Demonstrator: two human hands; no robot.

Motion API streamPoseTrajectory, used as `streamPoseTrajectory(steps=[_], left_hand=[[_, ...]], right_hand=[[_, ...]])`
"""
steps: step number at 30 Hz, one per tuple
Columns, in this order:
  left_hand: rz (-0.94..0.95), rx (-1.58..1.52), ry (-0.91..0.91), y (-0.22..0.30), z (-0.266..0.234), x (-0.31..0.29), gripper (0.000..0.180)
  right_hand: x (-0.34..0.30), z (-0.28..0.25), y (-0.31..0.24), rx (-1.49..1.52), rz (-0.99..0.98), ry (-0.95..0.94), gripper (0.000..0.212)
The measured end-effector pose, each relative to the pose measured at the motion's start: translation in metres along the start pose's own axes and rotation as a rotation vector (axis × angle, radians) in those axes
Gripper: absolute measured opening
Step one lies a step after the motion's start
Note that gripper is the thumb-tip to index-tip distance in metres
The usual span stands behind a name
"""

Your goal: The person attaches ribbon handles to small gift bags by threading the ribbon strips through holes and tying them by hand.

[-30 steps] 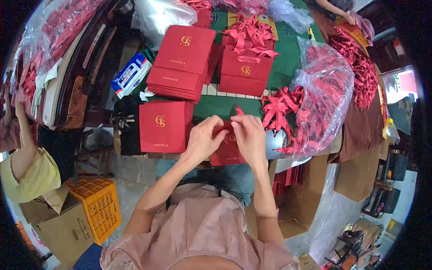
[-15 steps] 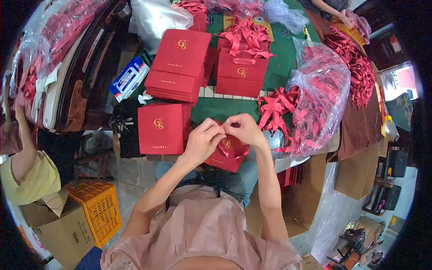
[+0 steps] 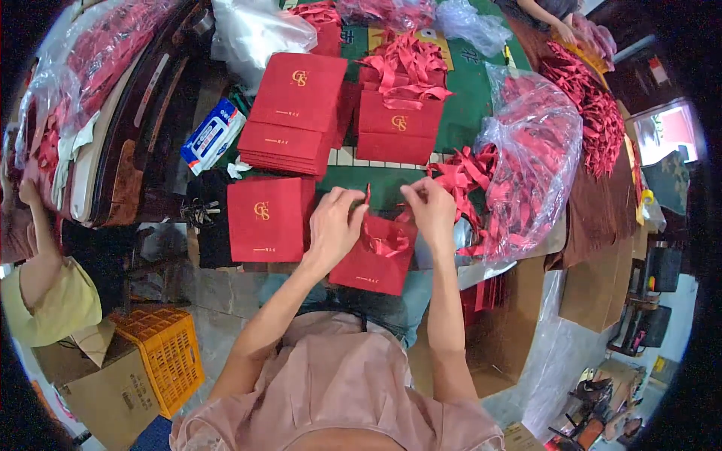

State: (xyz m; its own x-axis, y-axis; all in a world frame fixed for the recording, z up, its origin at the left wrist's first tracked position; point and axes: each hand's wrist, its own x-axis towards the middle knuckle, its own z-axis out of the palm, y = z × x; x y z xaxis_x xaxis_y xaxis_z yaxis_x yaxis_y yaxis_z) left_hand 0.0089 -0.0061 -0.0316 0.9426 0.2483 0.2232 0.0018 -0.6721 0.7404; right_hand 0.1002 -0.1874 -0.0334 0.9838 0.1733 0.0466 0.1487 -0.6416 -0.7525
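A small red gift bag [image 3: 370, 272] with gold print sits before me at the table's front edge, tilted, a red ribbon [image 3: 385, 245] looped across its front. My left hand [image 3: 331, 229] is closed at the bag's upper left, pinching a ribbon end that sticks up by the fingertips. At the upper right my right hand [image 3: 432, 214] is closed in a pinch; ribbon shows just below its thumb, but what the fingertips hold is too small to make out. A stack of red bags [image 3: 265, 219] stands left of my left hand. Loose red ribbons [image 3: 468, 177] lie beyond my right hand.
Behind are a taller pile of red bags [image 3: 293, 98] and a bag heaped with ribbons [image 3: 398, 113]. A clear plastic sack of ribbons [image 3: 534, 150] fills the right side; a wipes packet [image 3: 214, 135] lies left. Other people work at far left and far right.
My hands, together over the bag's top before, have moved apart, left hand leftward and right hand rightward. More of the bag's front and its ribbon loop now shows.
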Motion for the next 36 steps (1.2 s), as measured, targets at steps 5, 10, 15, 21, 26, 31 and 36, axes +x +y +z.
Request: streamPoseTrajectory(steps=[5, 10, 15, 21, 26, 31, 36], left_hand=[[0.019, 0.116, -0.035, -0.002, 0.017, 0.021, 0.024], [-0.077, 0.077, -0.093, -0.016, 0.032, 0.021, 0.025], [-0.223, -0.200, -0.128, -0.013, 0.026, 0.021, 0.018], [-0.287, -0.344, -0.152, 0.002, 0.019, 0.018, 0.016], [-0.253, -0.354, -0.208, 0.000, 0.012, 0.019, 0.016], [-0.277, -0.500, -0.340, -0.001, 0.008, 0.020, 0.013], [-0.306, -0.444, -0.406, 0.005, 0.000, 0.023, 0.014]], right_hand=[[-0.005, 0.005, -0.002, -0.138, -0.071, -0.154, 0.028], [-0.007, 0.000, 0.009, -0.061, -0.149, -0.211, 0.019], [-0.008, 0.002, -0.006, 0.184, -0.053, -0.206, 0.014], [-0.011, 0.021, 0.007, 0.672, 0.046, -0.293, 0.015], [-0.012, 0.012, 0.002, 0.735, 0.172, -0.391, 0.013], [-0.007, 0.001, 0.005, 0.857, 0.313, -0.576, 0.015], [-0.009, 0.003, 0.009, 0.898, 0.249, -0.607, 0.016]])
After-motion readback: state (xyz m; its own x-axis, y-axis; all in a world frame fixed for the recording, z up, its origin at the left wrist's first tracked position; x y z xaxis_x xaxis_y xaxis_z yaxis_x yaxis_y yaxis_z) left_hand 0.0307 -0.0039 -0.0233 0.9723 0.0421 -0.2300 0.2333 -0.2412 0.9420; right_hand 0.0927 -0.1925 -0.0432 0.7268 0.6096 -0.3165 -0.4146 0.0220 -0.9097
